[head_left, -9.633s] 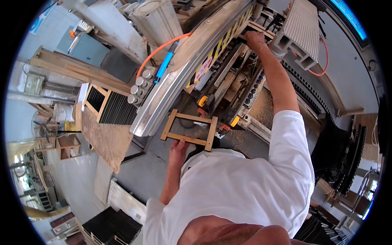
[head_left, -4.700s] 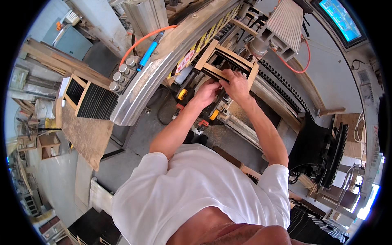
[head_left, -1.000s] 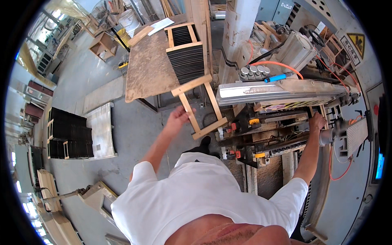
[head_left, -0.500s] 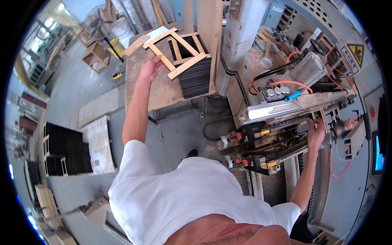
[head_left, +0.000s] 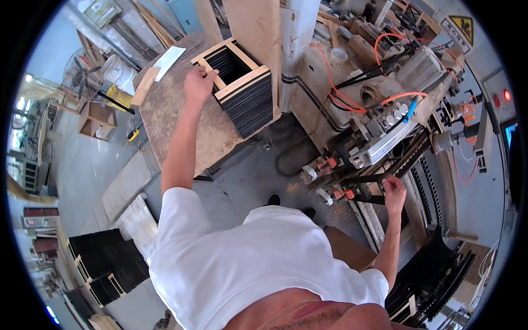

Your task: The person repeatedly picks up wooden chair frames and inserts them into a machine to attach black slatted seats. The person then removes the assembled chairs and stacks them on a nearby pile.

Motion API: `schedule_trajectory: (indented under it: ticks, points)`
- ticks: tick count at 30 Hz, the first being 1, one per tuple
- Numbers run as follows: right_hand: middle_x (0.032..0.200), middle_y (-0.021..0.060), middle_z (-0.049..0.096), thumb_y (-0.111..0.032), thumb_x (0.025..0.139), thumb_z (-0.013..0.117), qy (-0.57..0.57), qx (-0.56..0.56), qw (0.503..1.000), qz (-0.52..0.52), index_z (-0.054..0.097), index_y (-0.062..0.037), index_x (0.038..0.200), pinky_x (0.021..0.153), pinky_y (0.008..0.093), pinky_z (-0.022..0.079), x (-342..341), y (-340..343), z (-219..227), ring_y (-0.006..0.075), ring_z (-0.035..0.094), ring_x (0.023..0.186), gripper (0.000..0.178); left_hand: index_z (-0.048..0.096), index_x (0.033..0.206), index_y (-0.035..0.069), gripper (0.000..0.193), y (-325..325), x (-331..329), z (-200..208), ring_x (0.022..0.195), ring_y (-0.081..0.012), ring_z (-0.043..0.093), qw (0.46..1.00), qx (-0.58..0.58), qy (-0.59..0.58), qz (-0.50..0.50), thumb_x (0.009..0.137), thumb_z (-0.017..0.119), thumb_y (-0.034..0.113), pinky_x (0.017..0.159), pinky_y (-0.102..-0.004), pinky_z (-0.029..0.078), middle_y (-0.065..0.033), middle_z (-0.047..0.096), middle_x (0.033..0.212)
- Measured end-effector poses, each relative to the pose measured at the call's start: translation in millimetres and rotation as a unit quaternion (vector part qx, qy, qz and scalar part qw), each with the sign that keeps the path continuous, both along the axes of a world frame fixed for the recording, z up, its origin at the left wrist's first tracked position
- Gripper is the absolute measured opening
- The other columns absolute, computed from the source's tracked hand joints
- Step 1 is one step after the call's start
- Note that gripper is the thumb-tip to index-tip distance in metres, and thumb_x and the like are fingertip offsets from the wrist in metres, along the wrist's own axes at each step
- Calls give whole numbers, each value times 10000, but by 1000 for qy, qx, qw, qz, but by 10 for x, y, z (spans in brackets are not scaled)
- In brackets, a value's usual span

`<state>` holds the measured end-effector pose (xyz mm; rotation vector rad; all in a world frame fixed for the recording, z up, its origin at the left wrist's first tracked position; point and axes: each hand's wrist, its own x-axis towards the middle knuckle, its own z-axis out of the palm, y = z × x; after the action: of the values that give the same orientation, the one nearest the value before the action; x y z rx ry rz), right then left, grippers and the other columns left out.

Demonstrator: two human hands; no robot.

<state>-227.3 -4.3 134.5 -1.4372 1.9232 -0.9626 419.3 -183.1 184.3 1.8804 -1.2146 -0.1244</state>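
Note:
My left hand (head_left: 199,83) is closed on the near left edge of a pale wooden frame (head_left: 242,82). That frame lies on top of a stack of black-sided frames (head_left: 250,110) at the table's right edge. My right hand (head_left: 394,192) is at the front of the machine, its fingers pinched at the corner of a dark, thin, frame-like piece (head_left: 366,179). Part of that piece is hard to tell apart from the machine's dark rails. Just left of it sit the machine's red-and-white clamps (head_left: 344,194).
The brown worktable (head_left: 181,126) also bears a white sheet (head_left: 169,61) and a wooden board (head_left: 144,86). The machine's metal beam (head_left: 385,144), with orange hoses, stands to the right. More black frames (head_left: 110,264) are stacked on the floor at left; dark pieces (head_left: 434,269) lie lower right.
My left hand has set the tilted wooden frame flat onto the stack. My right hand has drawn back from inside the machine toward me, and the dark piece now shows at its fingers. The view has turned.

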Motion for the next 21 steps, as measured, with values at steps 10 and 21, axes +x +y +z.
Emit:
schedule_trajectory:
  ticks: [10,21]
  points:
    - [877,40,664,-89,873,667,1,-6,1000,-5,643,34,1068,743,238,493,93,370,249,93,607,790,231,603,1190,76,454,177,-958,57,963,-361,614,950,59,-243,-185,793,723,262,866,-460,475,-182,668,988]
    - [1076,113,655,-72,815,694,195,-20,981,9,615,-22,1013,744,345,507,-258,1546,1423,285,654,896,219,590,1176,-21,483,308,-1251,37,1030,-402,585,937,-114,-267,-193,771,735,197,912,-466,449,-231,629,1110]
